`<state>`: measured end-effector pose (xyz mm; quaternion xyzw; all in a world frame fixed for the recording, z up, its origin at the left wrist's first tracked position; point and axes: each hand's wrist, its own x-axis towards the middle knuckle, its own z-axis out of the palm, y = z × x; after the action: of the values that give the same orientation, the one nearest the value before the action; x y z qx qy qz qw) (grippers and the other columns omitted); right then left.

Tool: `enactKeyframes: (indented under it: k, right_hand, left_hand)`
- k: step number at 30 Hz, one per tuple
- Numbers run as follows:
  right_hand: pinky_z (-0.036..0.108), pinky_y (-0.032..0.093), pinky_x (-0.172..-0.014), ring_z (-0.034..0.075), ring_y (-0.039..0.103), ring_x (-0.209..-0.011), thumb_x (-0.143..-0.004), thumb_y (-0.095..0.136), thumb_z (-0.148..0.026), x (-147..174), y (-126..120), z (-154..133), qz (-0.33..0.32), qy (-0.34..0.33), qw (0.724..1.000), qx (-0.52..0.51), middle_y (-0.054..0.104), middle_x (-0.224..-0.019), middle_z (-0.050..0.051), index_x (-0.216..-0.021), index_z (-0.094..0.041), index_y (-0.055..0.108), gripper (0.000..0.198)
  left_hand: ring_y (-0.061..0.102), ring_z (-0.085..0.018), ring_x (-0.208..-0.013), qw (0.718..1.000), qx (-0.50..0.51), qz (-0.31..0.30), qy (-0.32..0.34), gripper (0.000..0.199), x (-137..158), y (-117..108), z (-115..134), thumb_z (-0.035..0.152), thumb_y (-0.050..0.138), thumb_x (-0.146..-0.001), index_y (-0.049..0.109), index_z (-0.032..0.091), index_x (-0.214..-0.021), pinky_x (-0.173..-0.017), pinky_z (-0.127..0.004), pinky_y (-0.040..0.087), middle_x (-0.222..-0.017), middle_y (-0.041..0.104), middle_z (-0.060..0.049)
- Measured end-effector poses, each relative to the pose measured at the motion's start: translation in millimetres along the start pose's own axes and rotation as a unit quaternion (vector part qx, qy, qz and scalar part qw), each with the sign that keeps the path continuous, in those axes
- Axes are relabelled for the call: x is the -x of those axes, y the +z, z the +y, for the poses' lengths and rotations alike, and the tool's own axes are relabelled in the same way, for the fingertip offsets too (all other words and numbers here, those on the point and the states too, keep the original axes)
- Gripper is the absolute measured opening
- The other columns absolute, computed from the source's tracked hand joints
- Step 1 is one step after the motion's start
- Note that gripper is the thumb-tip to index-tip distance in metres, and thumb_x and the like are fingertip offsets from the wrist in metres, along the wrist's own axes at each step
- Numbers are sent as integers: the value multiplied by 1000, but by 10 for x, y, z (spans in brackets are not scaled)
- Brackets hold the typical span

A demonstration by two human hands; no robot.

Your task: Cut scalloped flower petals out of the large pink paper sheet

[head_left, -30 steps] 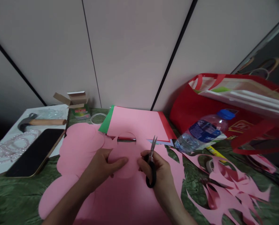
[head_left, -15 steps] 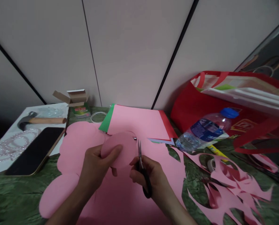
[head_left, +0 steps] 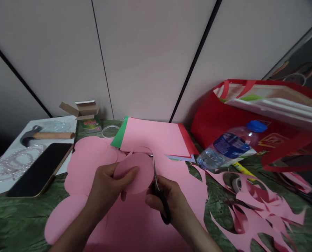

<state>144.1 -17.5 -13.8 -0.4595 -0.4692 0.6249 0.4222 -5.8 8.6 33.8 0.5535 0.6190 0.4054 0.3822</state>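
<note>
While left hand (head_left: pixel 106 183) pinches round pink paper disc (head_left: pixel 143 176), seemingly cut free, right hand (head_left: pixel 174 196), fingers curled, grips black-handled metal scissors (head_left: pixel 164 205); trimming likely remains.

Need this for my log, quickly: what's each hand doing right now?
Left hand: closed, pinching a pink paper disc.
Right hand: closed on black-handled scissors, blades by the disc's right edge.
</note>
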Motion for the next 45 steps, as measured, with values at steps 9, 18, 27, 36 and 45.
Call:
enactKeyframes:
  k: [9,18,27,36,45]
  right_hand:
    - [21,32,-46,9,41,-50,-60,71,-30,2,0,5,2,-3,1000,4,51,-55,-4,-66,-17,54,22]
    - [21,31,-45,8,39,-48,-61,69,-29,19,9,-7,2,5,1000,-2,48,-53,-5,-66,-17,55,19]
    - [20,34,-42,8,45,-43,-61,67,-21,22,38,-4,10,21,999,-28,52,-49,-5,-69,-16,56,14]
    - [20,32,-42,8,44,-42,-63,65,-21,18,37,-23,7,24,999,-25,50,-47,-5,-67,-15,54,13]
    - [21,28,-46,8,37,-48,-62,67,-23,-4,-3,49,-11,-1,1000,16,46,-53,-7,-69,-18,55,15]
  left_hand:
    - [38,-7,-29,999,-22,5,22,31,8,0,-4,31,59,-66,47,17,-41,-32,-17,29,-29,41,6]
    - [38,-6,-29,1000,-16,5,24,33,22,2,21,30,60,-64,42,18,-40,-32,-17,29,-30,39,7]
    - [37,-6,-30,999,-33,8,27,35,23,-8,21,28,59,-66,40,17,-39,-34,-16,28,-29,38,7]
    - [35,-5,-30,999,-43,10,20,37,2,-36,6,30,60,-66,39,17,-38,-34,-16,26,-28,38,7]
    - [38,-6,-29,1000,-23,-9,-2,31,1,-39,16,31,60,-65,44,17,-42,-33,-16,28,-32,37,8]
